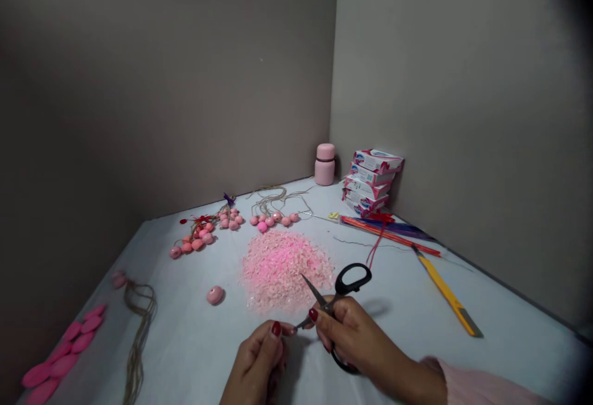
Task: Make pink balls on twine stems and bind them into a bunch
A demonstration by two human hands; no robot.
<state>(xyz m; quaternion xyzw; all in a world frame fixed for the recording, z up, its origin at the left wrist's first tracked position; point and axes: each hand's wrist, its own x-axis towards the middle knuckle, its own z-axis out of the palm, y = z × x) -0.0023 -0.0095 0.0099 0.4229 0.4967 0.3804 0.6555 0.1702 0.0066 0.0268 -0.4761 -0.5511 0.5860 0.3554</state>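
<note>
My right hand (345,334) holds black-handled scissors (328,307) by the metal near the pivot, blades spread apart. One blade points up and left over the pile of pink shavings (282,269); the other blade's tip meets the fingertips of my left hand (259,359). Those left fingers are pinched together, thumb on top, and whatever sits inside them is mostly hidden. A single round pink bead-like ball (215,295) with a hole lies left of the shavings.
Pink balls on cords (273,220) lie behind the shavings, with more clusters (197,243) to their left. Pink oval pieces (65,365) and beige cords (139,337) are at left. A yellow utility knife (447,294), stacked boxes (370,183) and a pink flask (325,167) stand right.
</note>
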